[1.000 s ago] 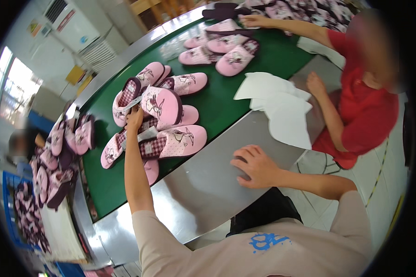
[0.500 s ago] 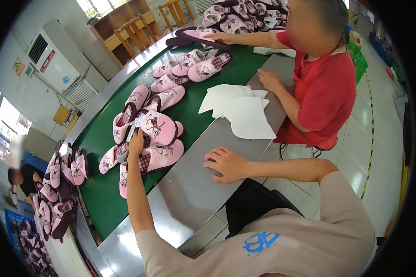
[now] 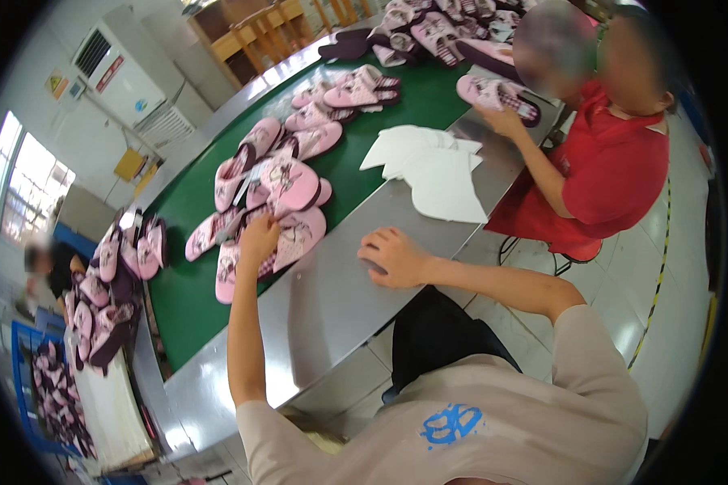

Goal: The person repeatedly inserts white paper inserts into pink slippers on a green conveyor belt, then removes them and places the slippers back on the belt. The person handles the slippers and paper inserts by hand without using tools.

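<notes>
My left hand is at the near side of a cluster of pink slippers, its fingers curled at a slipper with a checked lining. Its fingertips are partly hidden. Just beyond it another pink slipper lies on top of the cluster, next to a white tag. My right hand rests on the steel edge of the table, fingers loosely bent and apart. The patch under its palm is dark; I make out no held thing there.
White cut sheets lie beyond my right hand. A person in red sits at the right, holding a slipper. More slippers are heaped at the far end, others at the left. Another person is at far left.
My left hand has moved from the tag beside the top slipper to the nearer slipper. The person in red has drawn a slipper toward themselves. My right hand stays on the table edge.
</notes>
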Demonstrator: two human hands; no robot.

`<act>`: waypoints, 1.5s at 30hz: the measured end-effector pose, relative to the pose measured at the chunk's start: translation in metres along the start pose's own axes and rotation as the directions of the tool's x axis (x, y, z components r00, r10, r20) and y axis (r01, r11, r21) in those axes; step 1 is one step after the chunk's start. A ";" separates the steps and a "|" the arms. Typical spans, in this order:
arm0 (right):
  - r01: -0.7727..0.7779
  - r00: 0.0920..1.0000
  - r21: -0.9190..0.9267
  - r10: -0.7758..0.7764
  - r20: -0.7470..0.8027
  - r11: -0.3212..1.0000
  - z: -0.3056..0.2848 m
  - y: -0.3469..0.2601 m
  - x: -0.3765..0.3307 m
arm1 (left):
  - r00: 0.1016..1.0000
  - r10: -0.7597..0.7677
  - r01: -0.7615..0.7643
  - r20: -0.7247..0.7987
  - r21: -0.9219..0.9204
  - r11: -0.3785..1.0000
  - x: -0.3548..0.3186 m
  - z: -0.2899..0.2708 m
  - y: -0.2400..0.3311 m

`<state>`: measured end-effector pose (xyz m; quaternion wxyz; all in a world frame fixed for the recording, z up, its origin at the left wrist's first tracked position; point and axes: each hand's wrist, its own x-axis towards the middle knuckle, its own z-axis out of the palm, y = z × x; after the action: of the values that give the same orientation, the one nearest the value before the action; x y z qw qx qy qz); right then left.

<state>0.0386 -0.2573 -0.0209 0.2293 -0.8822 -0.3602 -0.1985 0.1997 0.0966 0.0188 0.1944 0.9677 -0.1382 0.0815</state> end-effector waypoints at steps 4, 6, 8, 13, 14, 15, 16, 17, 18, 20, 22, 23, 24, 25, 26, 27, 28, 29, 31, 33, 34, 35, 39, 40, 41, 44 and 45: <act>-0.018 1.000 0.017 0.018 0.006 1.000 0.001 0.006 -0.005 | 0.984 -0.010 -0.008 0.178 0.100 0.995 0.001 -0.011 0.019; -0.016 1.000 0.035 0.015 0.006 0.999 0.001 0.003 0.001 | 0.976 -0.059 0.045 0.208 0.071 0.996 -0.005 -0.014 0.009; -0.032 0.999 0.024 0.031 0.030 0.999 0.000 0.005 -0.003 | 0.892 -0.165 0.144 0.420 0.082 0.986 -0.001 -0.025 0.016; -0.048 0.998 0.104 0.052 -0.029 0.993 0.005 0.010 -0.011 | 0.940 -0.078 0.115 0.332 -0.093 0.989 -0.033 -0.037 0.019; -0.053 0.998 0.122 0.057 -0.036 0.991 0.005 0.009 -0.010 | 0.943 -0.065 0.104 0.325 -0.105 0.989 -0.039 -0.046 0.021; -0.052 0.998 0.126 0.057 -0.034 0.991 0.005 0.009 -0.010 | 0.933 -0.028 0.046 0.358 -0.041 0.998 -0.042 -0.052 0.024; -0.052 0.998 0.130 0.057 -0.033 0.990 0.004 0.010 -0.011 | 0.920 0.006 -0.015 0.393 0.020 1.000 -0.045 -0.057 0.027; -0.052 0.998 0.134 0.057 -0.031 0.990 0.003 0.009 -0.011 | 0.902 0.037 -0.078 0.430 0.078 0.994 -0.048 -0.059 0.028; -0.056 0.998 0.139 0.062 -0.033 0.989 0.003 0.009 -0.011 | 0.921 0.157 -0.230 0.355 0.173 0.958 -0.054 -0.053 0.025; -0.061 0.997 0.150 0.068 -0.038 0.987 0.003 0.009 -0.010 | 0.928 0.042 -0.155 0.370 0.281 0.947 -0.052 -0.053 0.033; -0.051 0.997 0.164 0.060 -0.050 0.985 0.002 0.006 -0.010 | 0.955 0.167 -0.215 0.245 0.183 0.959 -0.055 -0.046 0.019; -0.046 0.996 0.169 0.057 -0.062 0.984 0.001 0.006 -0.008 | 0.970 0.177 -0.197 0.168 0.109 0.974 -0.056 -0.047 0.020; -0.047 0.997 0.188 0.058 -0.052 0.981 0.002 0.006 -0.007 | 0.980 0.180 -0.183 0.088 0.035 0.982 -0.060 -0.046 0.022; -0.046 0.998 0.208 0.056 -0.043 0.977 0.003 0.006 -0.008 | 0.985 0.174 -0.174 0.006 -0.036 0.984 -0.066 -0.045 0.024; -0.068 0.997 0.210 0.076 -0.030 0.975 0.003 0.012 -0.011 | 0.995 -0.033 0.041 0.099 -0.079 0.996 -0.065 -0.055 0.059; -0.073 0.996 0.224 0.084 -0.041 0.972 0.003 0.012 -0.010 | 0.999 -0.036 0.043 0.031 -0.259 0.965 -0.075 -0.060 0.074; -0.080 0.995 0.240 0.093 -0.045 0.968 0.002 0.010 -0.009 | 0.998 -0.066 0.054 -0.010 -0.459 0.887 -0.085 -0.061 0.085; -0.089 0.994 0.252 0.104 -0.044 0.964 -0.001 0.009 -0.009 | 0.993 -0.106 0.052 -0.045 -0.642 0.765 -0.094 -0.059 0.099; -0.282 0.959 0.486 0.233 0.160 0.827 -0.027 0.002 -0.008 | 0.972 -0.206 0.034 -0.112 -0.802 0.597 -0.118 -0.050 0.144; -0.316 0.942 0.811 0.264 0.206 0.493 -0.030 -0.010 -0.013 | 0.953 -0.293 0.118 -0.073 -0.803 0.584 -0.154 -0.036 0.182; -0.207 0.949 0.953 0.283 0.141 0.219 -0.027 -0.024 -0.025 | 0.957 -0.288 0.147 -0.037 -0.792 0.593 -0.170 -0.021 0.199; -0.134 0.944 0.990 0.308 0.118 0.033 -0.028 -0.043 -0.033 | 0.964 -0.266 0.165 -0.003 -0.779 0.605 -0.185 -0.007 0.216; -0.207 0.884 0.976 0.413 0.218 -0.072 -0.038 -0.072 -0.074 | 0.987 -0.160 0.099 -0.010 -0.748 0.656 -0.210 0.018 0.265; -0.274 0.810 0.961 0.532 0.249 -0.032 -0.044 -0.071 -0.079 | 0.988 -0.155 0.102 -0.004 -0.733 0.673 -0.214 0.024 0.268; -0.331 0.723 0.944 0.645 0.248 0.008 -0.049 -0.070 -0.081 | 0.984 -0.170 0.158 0.059 -0.735 0.659 -0.217 0.025 0.270; -0.237 0.668 0.962 0.742 0.059 0.137 -0.054 -0.048 -0.098 | 0.999 -0.036 0.051 0.037 -0.636 0.770 -0.221 0.022 0.275; -0.233 0.674 0.939 0.738 -0.030 0.251 -0.055 -0.042 -0.099 | 0.996 -0.060 0.086 0.061 -0.657 0.749 -0.226 0.027 0.277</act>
<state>-0.0674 -0.3149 -0.0158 0.7828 -0.6129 -0.0340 -0.1024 -0.0944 -0.1067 0.0451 0.5231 0.8432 -0.1238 0.0024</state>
